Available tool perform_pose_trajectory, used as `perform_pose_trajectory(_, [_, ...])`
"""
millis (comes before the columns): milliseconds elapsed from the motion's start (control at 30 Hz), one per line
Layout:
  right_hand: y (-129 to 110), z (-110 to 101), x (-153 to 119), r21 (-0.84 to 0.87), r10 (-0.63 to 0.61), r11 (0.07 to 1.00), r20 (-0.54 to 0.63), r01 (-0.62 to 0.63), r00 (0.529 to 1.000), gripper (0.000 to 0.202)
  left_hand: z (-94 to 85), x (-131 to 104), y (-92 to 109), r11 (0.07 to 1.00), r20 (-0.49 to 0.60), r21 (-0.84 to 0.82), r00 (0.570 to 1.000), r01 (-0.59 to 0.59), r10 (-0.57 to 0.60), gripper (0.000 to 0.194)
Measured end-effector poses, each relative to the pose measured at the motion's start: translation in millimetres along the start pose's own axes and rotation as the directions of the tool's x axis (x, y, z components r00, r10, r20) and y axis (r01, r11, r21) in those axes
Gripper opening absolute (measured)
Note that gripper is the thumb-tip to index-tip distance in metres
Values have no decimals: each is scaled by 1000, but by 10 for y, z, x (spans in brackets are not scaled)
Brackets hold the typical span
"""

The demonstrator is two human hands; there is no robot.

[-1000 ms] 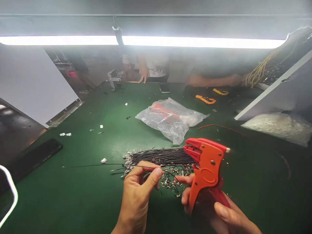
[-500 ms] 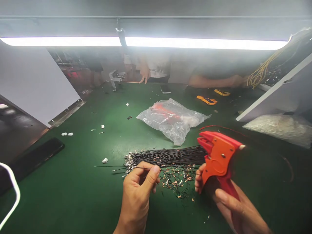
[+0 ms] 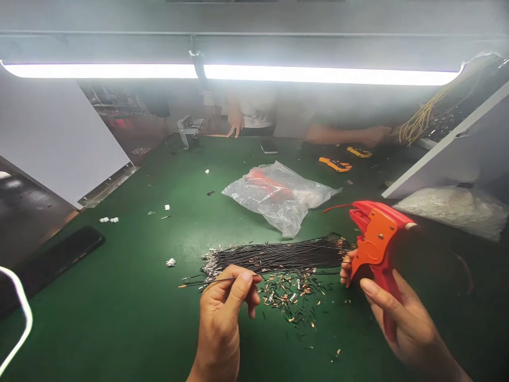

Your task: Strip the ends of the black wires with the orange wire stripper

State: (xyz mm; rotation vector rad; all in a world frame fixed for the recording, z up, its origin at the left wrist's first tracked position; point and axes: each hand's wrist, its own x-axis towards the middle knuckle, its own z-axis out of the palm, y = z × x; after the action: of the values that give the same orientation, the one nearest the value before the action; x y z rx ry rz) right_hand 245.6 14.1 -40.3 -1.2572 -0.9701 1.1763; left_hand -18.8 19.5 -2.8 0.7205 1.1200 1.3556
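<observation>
Head view: your left hand [image 3: 222, 318] is pinching a thin black wire [image 3: 199, 284] between thumb and index finger, the gap between these fingertips being closed on it; the other fingers are curling beneath. The wire is extending leftward from the pinch, its copper-coloured end pointing away from the stripping tool. Your right hand [image 3: 409, 313] is gripping the orange-and-red wire stripper [image 3: 376, 241], with fingers wrapping the front handle and the thumb lying along the red rear handle. The tool's handles are standing apart, and its head is facing left, well apart from the held wire. Just beyond your left hand, a bundle of black wires [image 3: 274, 254] is lying crosswise on the green table [image 3: 139, 323], its silvery terminals gathering at the left end. Wire clippings [image 3: 294, 297] are lying scattered on the near side of the bundle, between your two hands. Behind the bundle, a clear plastic bag [image 3: 286, 217] is resting with a red object showing through it. Two yellow-orange tools [image 3: 336, 164] are lying farther back on the right, and a red wire [image 3: 336, 207] is showing just beside the stripper's head. At the far edge, a co-worker's hand [image 3: 236, 124] is resting on the table.
</observation>
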Motion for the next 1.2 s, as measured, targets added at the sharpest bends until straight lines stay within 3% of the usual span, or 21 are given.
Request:
perform_pose_trajectory(200, [-131, 52, 26, -54, -58, 997, -60, 54, 997, 21, 34, 36, 63, 1000, -82, -16, 996, -27, 25, 34])
perform_pose_trajectory(300, [-75, 129, -52, 151, 70, 985, 58, -78, 996, 24, 61, 44, 66, 999, -108, 8, 993, -41, 42, 35])
perform_pose_trajectory(400, [0, 249, -156, 281, 188, 925, 250, -257, 950, 25, 43, 60, 76, 998, -122, 30, 991, -56, 60, 36])
perform_pose_trajectory(500, [-2, 337, -217, 279, 220, 913, 277, -298, 935, 24, -17, 70, 64, 990, -96, 101, 990, -97, 107, 37])
perform_pose_trajectory(567, [-50, 375, -243, 330, 239, 888, 261, -320, 935, 26, -41, 44, -3, 944, 21, 280, 984, -176, 177, 39])
perform_pose_trajectory(633, [-101, 414, -277, 403, 276, 835, 285, -376, 918, 26, -23, -26, -133, 826, 222, 456, 941, -332, 256, 41])
perform_pose_trajectory(733, [-120, 464, -330, 412, 334, 802, 289, -432, 897, 22, 53, -157, -354, 660, 376, 428, 785, -618, 492, 39])
perform_pose_trajectory(767, [-109, 463, -333, 384, 343, 819, 268, -426, 900, 23, 71, -183, -395, 643, 395, 411, 761, -647, 514, 38])
perform_pose_trajectory(800, [-94, 447, -323, 345, 335, 850, 231, -399, 913, 25, 78, -191, -407, 637, 381, 429, 767, -641, 515, 30])
perform_pose_trajectory(867, [-71, 359, -261, 257, 257, 922, 155, -290, 954, 28, 49, -142, -341, 672, 270, 528, 852, -520, 448, 16])
perform_pose_trajectory(900, [-71, 291, -214, 215, 180, 955, 123, -203, 976, 28, 19, -91, -272, 702, 127, 594, 908, -393, 400, 17])
perform_pose_trajectory(933, [-81, 214, -162, 188, 103, 974, 113, -123, 988, 28, -17, -32, -190, 767, 28, 586, 953, -261, 303, 24])
perform_pose_trajectory(967, [-102, 134, -112, 162, 50, 985, 99, -65, 994, 27, -51, 26, -107, 841, 10, 523, 988, -136, 154, 32])
perform_pose_trajectory(1000, [-131, 59, -70, 125, 17, 992, 90, -28, 996, 27, -81, 74, -32, 897, 50, 441, 999, -9, -15, 41])
perform_pose_trajectory(1033, [-166, -6, -39, 75, -17, 997, 106, 9, 994, 26, -102, 105, 29, 927, 56, 370, 995, 61, -88, 52])
perform_pose_trajectory(1067, [-202, -55, -21, 17, -39, 999, 112, 38, 993, 25, -112, 115, 70, 915, 41, 402, 997, 43, -65, 53])
perform_pose_trajectory(1133, [-263, -100, -20, -95, -70, 992, 133, 83, 989, 25, -107, 83, 89, 807, 24, 573, 988, -140, 154, 46])
perform_pose_trajectory(1167, [-281, -99, -31, -125, -74, 988, 141, 92, 987, 25, -95, 52, 70, 679, 73, 682, 949, -272, 307, 40])
perform_pose_trajectory(1200, [-289, -89, -45, -132, -69, 987, 153, 90, 986, 25, -82, 21, 37, 520, 193, 749, 886, -410, 421, 37])
